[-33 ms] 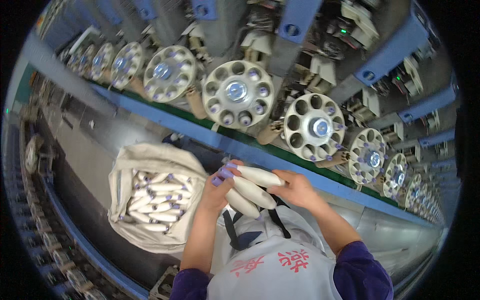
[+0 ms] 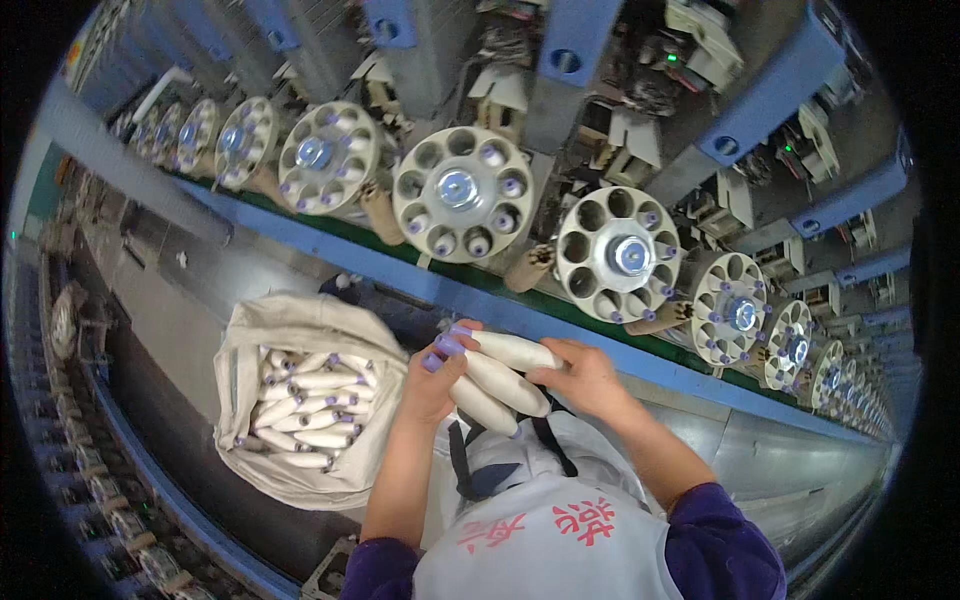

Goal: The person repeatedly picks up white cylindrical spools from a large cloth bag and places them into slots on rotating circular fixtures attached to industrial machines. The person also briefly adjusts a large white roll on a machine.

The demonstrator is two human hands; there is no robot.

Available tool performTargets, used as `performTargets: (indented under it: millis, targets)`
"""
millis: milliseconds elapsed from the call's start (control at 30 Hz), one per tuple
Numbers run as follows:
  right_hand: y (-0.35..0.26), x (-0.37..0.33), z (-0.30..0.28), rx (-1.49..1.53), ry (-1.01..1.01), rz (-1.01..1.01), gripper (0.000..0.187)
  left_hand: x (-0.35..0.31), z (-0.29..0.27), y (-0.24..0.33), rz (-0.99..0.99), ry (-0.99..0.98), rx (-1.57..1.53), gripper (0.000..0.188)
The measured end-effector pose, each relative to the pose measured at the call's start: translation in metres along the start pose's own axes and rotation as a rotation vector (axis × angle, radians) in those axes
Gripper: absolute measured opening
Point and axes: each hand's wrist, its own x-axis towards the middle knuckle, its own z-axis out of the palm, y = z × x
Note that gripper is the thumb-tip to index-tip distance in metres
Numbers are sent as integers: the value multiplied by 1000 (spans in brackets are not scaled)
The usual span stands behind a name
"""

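Three white yarn bobbins with purple tube ends are in front of my body, fanned out side by side. My left hand is closed around their purple ends. The fingers of my right hand pinch the far tip of the uppermost bobbin. Below it lie the middle bobbin and the lowest bobbin, their right ends free of my right hand. To the left of my left hand, an open cream cloth sack holds many similar bobbins.
Beyond my hands runs a long machine with a blue rail. Round magazines stand along it, including a middle one and one to its right, their pockets partly filled with bobbins. Another machine row lies at the left.
The view has shifted slightly, so the magazines and the sack appear a little farther left. Both hands keep the same hold on the bobbins.
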Motion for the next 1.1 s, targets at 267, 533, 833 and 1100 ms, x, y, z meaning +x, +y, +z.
performTargets:
  millis: [267,533,833,1100]
  targets:
    - [83,48,-60,461,279,-78,16,67,100,-55,92,222,176,14]
    - [117,147,-148,1026,314,-200,21,191,164,-84,433,87,842,14]
    - [112,127,-163,555,104,-228,30,201,155,-75,183,173,255,20]
    - [74,146,-119,443,470,-356,18,215,156,-74,138,378,218,21]
